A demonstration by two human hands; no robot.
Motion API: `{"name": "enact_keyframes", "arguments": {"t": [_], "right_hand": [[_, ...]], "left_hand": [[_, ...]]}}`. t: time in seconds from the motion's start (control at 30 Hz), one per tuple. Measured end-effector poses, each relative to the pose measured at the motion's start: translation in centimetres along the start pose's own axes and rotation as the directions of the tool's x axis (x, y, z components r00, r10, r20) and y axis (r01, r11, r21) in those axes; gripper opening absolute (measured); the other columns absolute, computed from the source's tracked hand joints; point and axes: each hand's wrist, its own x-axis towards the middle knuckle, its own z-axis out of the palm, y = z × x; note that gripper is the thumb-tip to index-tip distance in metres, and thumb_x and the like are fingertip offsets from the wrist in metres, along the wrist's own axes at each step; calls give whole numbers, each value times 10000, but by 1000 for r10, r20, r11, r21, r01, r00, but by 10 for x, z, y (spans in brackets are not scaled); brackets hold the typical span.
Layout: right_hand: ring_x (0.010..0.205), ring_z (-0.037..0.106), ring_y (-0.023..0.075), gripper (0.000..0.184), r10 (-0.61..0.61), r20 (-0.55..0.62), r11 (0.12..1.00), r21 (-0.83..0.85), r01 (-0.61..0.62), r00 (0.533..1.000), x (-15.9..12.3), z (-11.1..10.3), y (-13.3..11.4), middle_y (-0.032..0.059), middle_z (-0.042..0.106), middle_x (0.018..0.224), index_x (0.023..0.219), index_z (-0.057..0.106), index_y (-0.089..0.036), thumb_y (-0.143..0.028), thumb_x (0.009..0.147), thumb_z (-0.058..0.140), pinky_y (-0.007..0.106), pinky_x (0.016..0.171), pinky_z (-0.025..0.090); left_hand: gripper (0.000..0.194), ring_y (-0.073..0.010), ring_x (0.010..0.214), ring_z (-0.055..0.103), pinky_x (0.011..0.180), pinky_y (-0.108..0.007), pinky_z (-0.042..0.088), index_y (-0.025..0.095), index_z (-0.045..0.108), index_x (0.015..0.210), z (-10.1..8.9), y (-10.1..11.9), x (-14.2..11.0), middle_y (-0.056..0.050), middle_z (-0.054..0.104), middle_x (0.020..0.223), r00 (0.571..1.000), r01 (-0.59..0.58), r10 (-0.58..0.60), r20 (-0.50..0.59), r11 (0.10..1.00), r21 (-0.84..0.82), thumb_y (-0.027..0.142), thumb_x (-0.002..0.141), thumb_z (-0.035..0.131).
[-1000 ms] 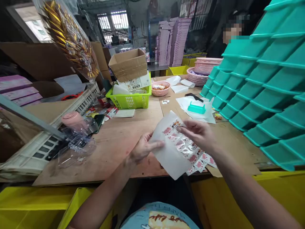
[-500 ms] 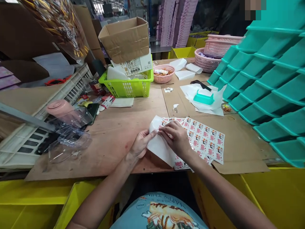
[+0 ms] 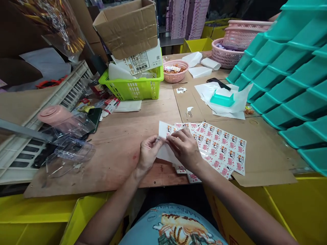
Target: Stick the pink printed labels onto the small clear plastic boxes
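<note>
The left hand [image 3: 148, 153] pinches the left edge of a white-backed sticker sheet [image 3: 166, 153], above the table's [image 3: 114, 146] near side, overlapping the printed sheets [image 3: 222, 146] to the right. The right hand [image 3: 185, 148] meets that edge, fingers bunched; what they grip cannot be told. Peeling appears in hand; the next move calls for a steady left pinch.

Bare tabletop [image 3: 114, 146] in front of lime basket [image 3: 150, 89], passable. Front-left of lime basket: pink container [image 3: 57, 117], clear plastic case [image 3: 75, 151], blocking. On top: cardboard box [image 3: 130, 37], blocks reach from above. Just right: small pink basket [image 3: 174, 78]. Front-right: left hand [image 3: 148, 154], right hand [image 3: 186, 149], sticker sheets [image 3: 223, 144]. Far right: teal tray stack [image 3: 288, 92], walls off that side.
</note>
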Motion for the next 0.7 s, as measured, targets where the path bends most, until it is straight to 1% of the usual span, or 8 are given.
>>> {"name": "enact_keyframes", "arguments": {"t": [0.13,0.23,0.3,0.37,0.43,0.5,0.6,0.7], "right_hand": [[843,544,238,156,7,36,998,66,-9,999,0,3,-1,103,674,882,970,682,-166,-170,947,528,407,781,462],[757,570,205,145,178,12,940,294,-174,984,1,7,5,73,669,792,832,687,-179,-188,914,568,349,693,468],[678,581,178,155,386,42,804,474,-358,922,4,6,16,46,662,726,751,675,-184,-222,886,608,313,622,462],[628,587,163,176,565,86,638,586,-500,821,7,2,28,29,655,687,728,667,-183,-262,878,619,298,588,463],[633,594,162,187,640,68,577,615,-537,765,11,-6,38,23,652,683,739,669,-185,-290,885,617,301,604,474],[695,605,176,157,560,3,690,552,-468,828,13,-12,40,30,660,731,771,681,-193,-291,883,632,325,670,488],[818,595,212,76,269,3,897,363,-252,963,11,-12,26,64,675,852,854,696,-205,-273,872,666,364,750,487],[819,565,222,78,160,5,953,259,-156,987,7,-1,9,80,660,841,860,675,-200,-225,900,613,375,756,478]], "left_hand": [[159,-108,684,618,673,-209,496,161,757,818,1,-1,0,-4,716,746,998,64,-64,8,996,-63,286,726,791],[178,-98,665,615,651,-198,488,156,758,832,2,0,0,-9,724,756,994,109,-107,24,991,-79,276,709,805],[193,-97,648,615,634,-198,487,150,752,825,0,0,1,-15,727,752,990,143,-141,30,985,-92,285,701,811],[226,-101,630,618,612,-201,488,141,746,808,-5,0,4,-23,730,742,983,185,-185,9,977,-103,304,675,829],[259,-103,612,621,594,-202,487,135,743,785,-10,1,8,-28,735,733,974,219,-224,-34,969,-112,311,631,856],[276,-103,605,624,594,-203,489,135,745,782,-12,3,11,-29,739,732,970,231,-239,-52,965,-124,309,608,869],[262,-108,626,636,625,-211,498,136,750,813,-7,6,12,-34,741,750,975,224,-223,19,964,-142,322,654,843],[248,-112,648,640,637,-211,492,139,755,846,4,7,8,-34,741,765,977,208,-198,82,967,-146,322,691,818]]}}
